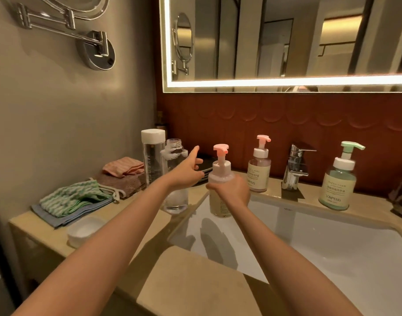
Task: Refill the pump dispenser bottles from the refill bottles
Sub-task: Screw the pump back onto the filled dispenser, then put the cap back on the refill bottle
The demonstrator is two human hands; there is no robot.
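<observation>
Two refill bottles stand on the counter at left: a tall capped bottle and an uncapped bottle. The left hand hovers before the uncapped bottle, fingers loosely spread, holding nothing. The right hand grips a pink-pump dispenser over the sink rim.

Pink-topped yellowish pump bottle, mint-green one, green-striped cloth, rust-red backsplash.
</observation>
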